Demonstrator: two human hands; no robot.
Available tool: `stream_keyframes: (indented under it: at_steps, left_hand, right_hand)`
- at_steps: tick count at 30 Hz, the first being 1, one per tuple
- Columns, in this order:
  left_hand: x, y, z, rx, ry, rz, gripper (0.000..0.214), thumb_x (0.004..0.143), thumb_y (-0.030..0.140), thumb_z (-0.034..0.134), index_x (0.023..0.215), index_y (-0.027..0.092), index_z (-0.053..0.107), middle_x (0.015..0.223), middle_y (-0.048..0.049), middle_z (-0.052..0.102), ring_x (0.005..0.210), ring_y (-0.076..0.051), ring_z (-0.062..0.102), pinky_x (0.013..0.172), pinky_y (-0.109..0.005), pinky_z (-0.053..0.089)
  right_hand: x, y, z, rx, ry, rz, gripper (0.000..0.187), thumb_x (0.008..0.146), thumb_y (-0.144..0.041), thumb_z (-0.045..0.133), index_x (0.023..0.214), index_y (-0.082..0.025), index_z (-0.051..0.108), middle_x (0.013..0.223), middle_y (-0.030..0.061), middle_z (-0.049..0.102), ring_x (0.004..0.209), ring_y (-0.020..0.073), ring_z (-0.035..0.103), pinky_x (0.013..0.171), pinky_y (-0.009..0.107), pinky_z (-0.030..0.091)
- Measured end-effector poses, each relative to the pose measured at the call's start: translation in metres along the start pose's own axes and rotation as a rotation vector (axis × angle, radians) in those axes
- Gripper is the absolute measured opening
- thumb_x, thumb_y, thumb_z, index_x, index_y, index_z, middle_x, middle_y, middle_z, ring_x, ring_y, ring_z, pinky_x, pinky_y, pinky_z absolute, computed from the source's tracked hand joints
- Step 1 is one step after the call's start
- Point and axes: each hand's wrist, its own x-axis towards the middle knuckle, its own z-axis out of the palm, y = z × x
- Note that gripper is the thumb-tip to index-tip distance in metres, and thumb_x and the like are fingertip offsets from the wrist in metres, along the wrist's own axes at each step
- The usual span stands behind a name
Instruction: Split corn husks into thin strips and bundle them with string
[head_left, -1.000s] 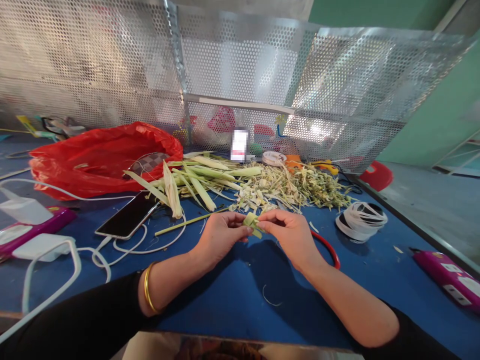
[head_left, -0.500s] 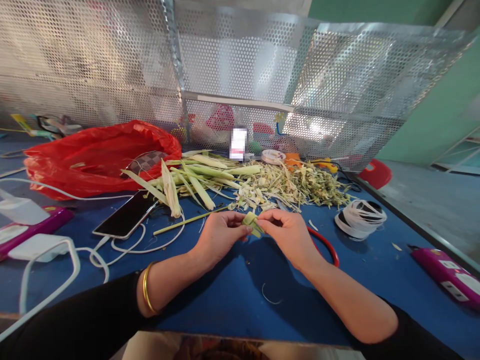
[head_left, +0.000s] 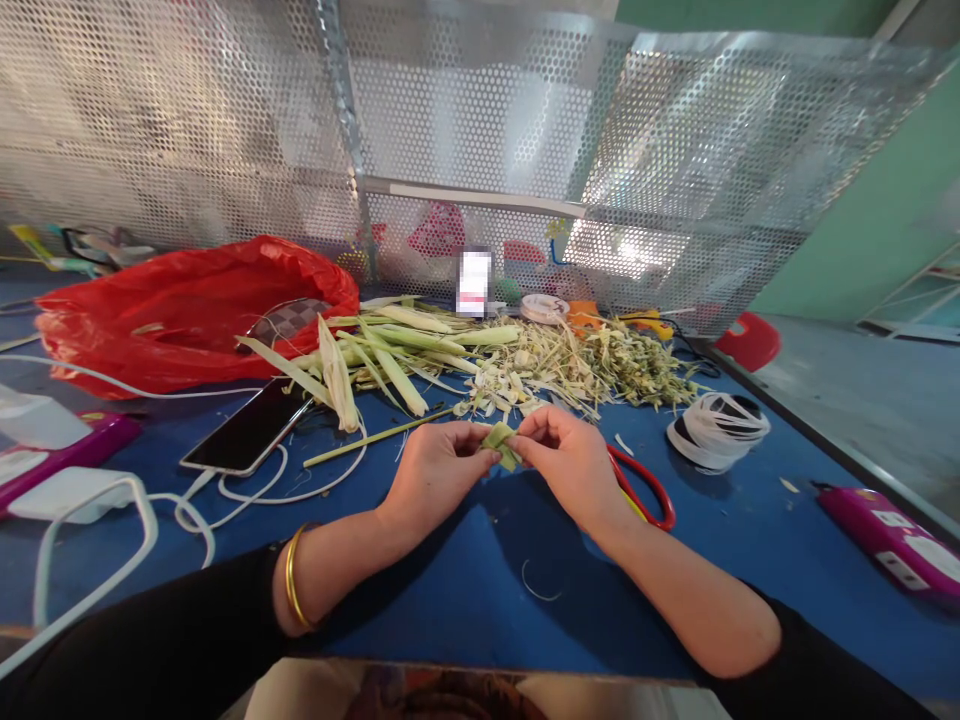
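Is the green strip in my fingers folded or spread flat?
Folded. The green strip shows overlapping layers where the left hand and right hand pinch it.

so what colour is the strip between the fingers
The strip is pale green, head view.

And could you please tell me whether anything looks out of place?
Mildly: at left, a phone with a cable attached seems partly covered by long leaves, an odd spot for electronics; a stray pale curl lies nearer the person than the folded leaf piece.
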Motion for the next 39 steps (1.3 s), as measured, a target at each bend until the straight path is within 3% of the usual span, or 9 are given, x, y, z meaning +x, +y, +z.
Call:
stream_keyframes:
  at_steps: [7,13,21,25,31,36,39]
  left_hand:
    - [-0.004,0.003,0.0,0.063,-0.003,0.033,0.028,0.074,0.029,0.063,0.097,0.02,0.074,0.077,-0.001,0.073,0.067,-0.015,0.062,0.061,-0.024,0.047]
    - [0.001,0.0,-0.002,0.045,-0.011,0.027,0.028,0.073,0.028,0.063,0.097,0.019,0.073,0.076,-0.0009,0.073,0.066,-0.016,0.063,0.061,-0.024,0.047]
    - [0.001,0.01,0.002,-0.249,0.017,-0.14,0.018,0.062,0.02,0.073,0.079,0.015,0.068,0.063,0.0024,0.067,0.055,-0.01,0.059,0.056,-0.02,0.046]
    - [-0.001,0.015,0.004,-0.3,-0.012,-0.178,0.011,0.061,0.014,0.073,0.071,0.015,0.068,0.059,0.0032,0.065,0.053,-0.008,0.057,0.055,-0.018,0.046]
    - [-0.002,0.015,0.007,-0.396,-0.026,-0.278,0.013,0.06,0.012,0.072,0.072,0.014,0.068,0.066,0.0004,0.069,0.059,-0.009,0.06,0.059,-0.02,0.048]
    - [-0.003,0.012,0.006,-0.262,-0.044,-0.16,0.01,0.063,0.015,0.07,0.073,0.015,0.069,0.064,0.0021,0.068,0.058,-0.009,0.059,0.058,-0.02,0.047]
    - [-0.003,0.01,0.003,-0.148,-0.085,-0.08,0.01,0.066,0.016,0.067,0.075,0.017,0.069,0.067,0.002,0.07,0.061,-0.011,0.062,0.058,-0.02,0.047]
  right_hand:
    - [0.001,0.001,0.001,0.085,-0.017,0.022,0.016,0.07,-0.029,0.069,0.076,-0.018,0.059,0.061,-0.001,0.06,0.057,0.0142,0.056,0.055,0.027,0.046]
    - [-0.002,-0.006,0.002,0.203,-0.144,-0.023,0.018,0.072,-0.022,0.063,0.088,-0.018,0.056,0.076,0.0011,0.063,0.07,0.015,0.061,0.069,0.031,0.051]
    - [0.0,-0.006,-0.003,0.001,-0.015,-0.064,0.022,0.071,-0.016,0.061,0.091,-0.018,0.055,0.074,0.0006,0.064,0.069,0.0156,0.062,0.068,0.031,0.049]
    - [-0.001,-0.007,-0.001,0.002,-0.017,-0.051,0.022,0.07,-0.017,0.062,0.091,-0.019,0.054,0.073,0.0006,0.065,0.067,0.016,0.063,0.064,0.03,0.049]
    - [-0.004,-0.008,0.001,-0.03,0.007,-0.046,0.023,0.069,-0.017,0.062,0.09,-0.019,0.053,0.069,-0.0001,0.065,0.063,0.0162,0.062,0.062,0.03,0.049]
    - [-0.001,-0.003,0.001,0.06,-0.038,-0.01,0.024,0.068,-0.018,0.063,0.092,-0.019,0.057,0.066,-0.0021,0.063,0.059,0.0151,0.061,0.059,0.029,0.049]
    - [0.001,-0.001,0.0,0.135,-0.115,0.029,0.013,0.069,-0.021,0.062,0.082,-0.018,0.062,0.065,-0.001,0.063,0.059,0.0149,0.061,0.058,0.029,0.05]
